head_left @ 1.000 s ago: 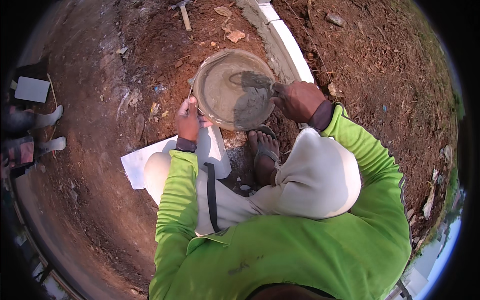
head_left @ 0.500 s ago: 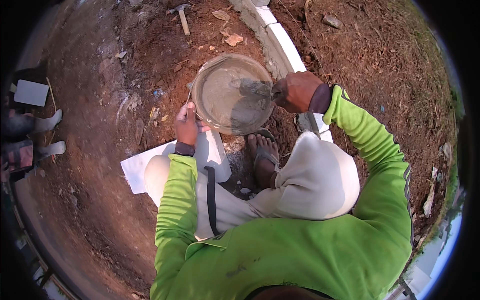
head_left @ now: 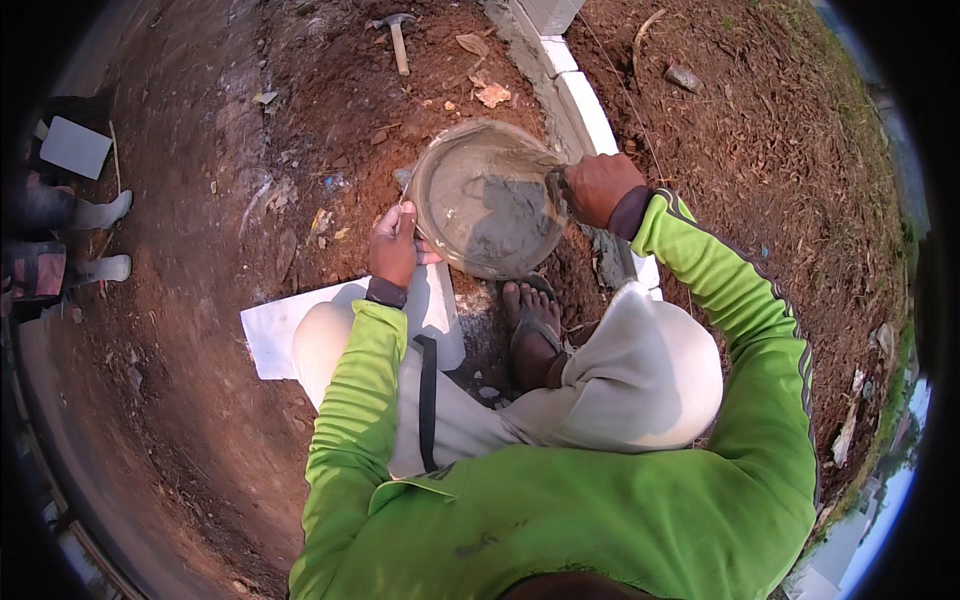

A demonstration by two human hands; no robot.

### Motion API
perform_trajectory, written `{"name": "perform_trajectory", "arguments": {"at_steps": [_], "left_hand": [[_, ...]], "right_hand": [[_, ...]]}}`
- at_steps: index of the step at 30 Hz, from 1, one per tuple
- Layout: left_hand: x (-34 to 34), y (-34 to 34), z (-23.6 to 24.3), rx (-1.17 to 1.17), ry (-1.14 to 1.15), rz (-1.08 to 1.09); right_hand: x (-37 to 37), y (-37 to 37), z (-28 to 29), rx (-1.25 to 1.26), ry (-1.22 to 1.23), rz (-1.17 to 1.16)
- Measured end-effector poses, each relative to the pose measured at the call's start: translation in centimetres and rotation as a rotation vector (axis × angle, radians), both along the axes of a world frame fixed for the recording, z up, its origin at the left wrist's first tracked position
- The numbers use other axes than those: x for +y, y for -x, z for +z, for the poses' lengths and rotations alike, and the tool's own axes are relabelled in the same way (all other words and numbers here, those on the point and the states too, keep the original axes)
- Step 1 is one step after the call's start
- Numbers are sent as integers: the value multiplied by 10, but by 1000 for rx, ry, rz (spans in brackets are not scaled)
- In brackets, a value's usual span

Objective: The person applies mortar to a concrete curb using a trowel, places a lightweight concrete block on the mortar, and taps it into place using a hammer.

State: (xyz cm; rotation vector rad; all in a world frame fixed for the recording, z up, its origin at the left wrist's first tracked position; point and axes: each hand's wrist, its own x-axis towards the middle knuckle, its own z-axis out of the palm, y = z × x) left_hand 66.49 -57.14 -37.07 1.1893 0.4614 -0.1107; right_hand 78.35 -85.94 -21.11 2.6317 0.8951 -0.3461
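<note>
Reddish soil [head_left: 200, 350] is crossed by white blocks [head_left: 588, 112] already laid in line, while unspread mortar [head_left: 465, 215] is contained in a basin [head_left: 490, 273] gripped at its left rim by the left hand [head_left: 394, 248], a trowel-like tool [head_left: 555, 181] being held at the right rim by the right hand [head_left: 603, 189].

Bright daylight; dark shadow across mortar [head_left: 503, 220]; white blocks [head_left: 588, 110] nearly washed out; edges fisheye-bent, corners black.

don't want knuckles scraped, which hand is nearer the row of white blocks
Right. The right hand partly covers the row of white blocks in this view; the left hand is farther left, at the round tub's lower left side.
</note>
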Motion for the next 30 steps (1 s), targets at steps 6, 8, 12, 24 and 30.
{"name": "perform_trajectory", "arguments": {"at_steps": [6, 8, 12, 24, 30], "left_hand": [[12, 7, 2, 22, -25, 110], [0, 1, 11, -1, 14, 82], [-10, -8, 2, 27, 18, 20], [-4, 3, 8, -13, -33, -65], [-11, -2, 11, 35, -16, -71]], "right_hand": [[29, 14, 63, 184, -62, 40], [14, 4, 49, 95, -42, 8], [-18, 25, -31, 160, -120, 35], [-26, 18, -38, 575, 139, -172], [-11, 21, -108, 761, -292, 302]]}}
